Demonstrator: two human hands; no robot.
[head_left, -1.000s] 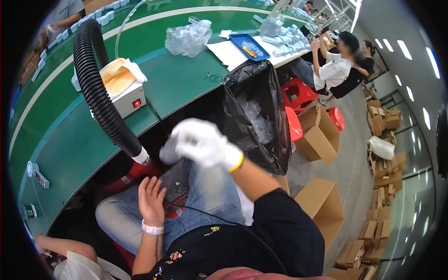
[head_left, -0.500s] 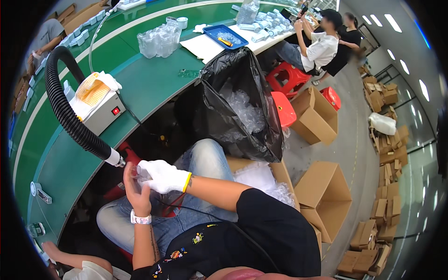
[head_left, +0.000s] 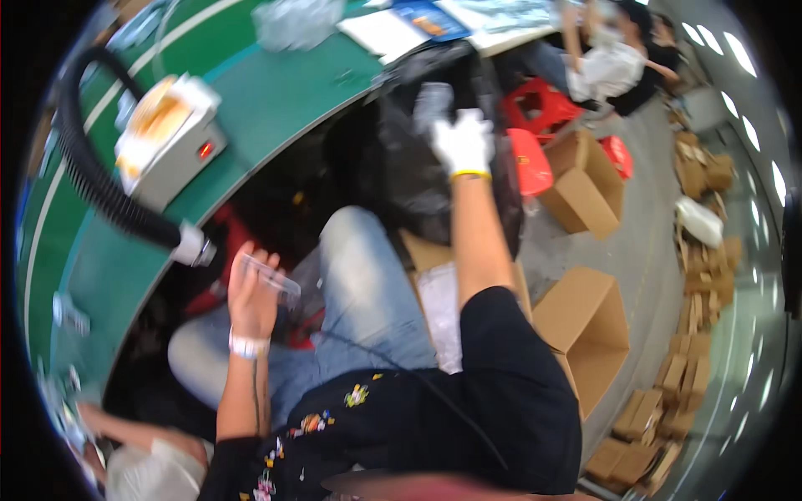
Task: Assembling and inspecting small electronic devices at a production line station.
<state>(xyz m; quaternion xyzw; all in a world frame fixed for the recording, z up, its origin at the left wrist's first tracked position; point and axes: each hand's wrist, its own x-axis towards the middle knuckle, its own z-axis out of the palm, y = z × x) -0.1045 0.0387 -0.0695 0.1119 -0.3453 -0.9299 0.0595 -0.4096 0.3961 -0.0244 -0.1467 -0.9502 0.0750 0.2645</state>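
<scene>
The bare left hand has its fingers loosely curled, with a thin, clear, elongated plastic piece held between thumb and fingers; the piece slants down to the right, its far end sticking out past the thumb. Just beyond those fingertips, up and to the left, is the pale metallic nozzle of a thick black corrugated hose. Farther along the same side, a white box-shaped machine with a lit red switch stands on the curved green tabletop.

The right hand, in a white glove with a yellow cuff edge, reaches over a large black plastic bag. A clear, cup-like plastic item shows at its fingertips, on their left; motion blurs this spot, so I cannot tell whether the gloved fingers grip it or are spread apart from it. To the right of those fingers are a round-topped red plastic stool and a brown cardboard box.
</scene>
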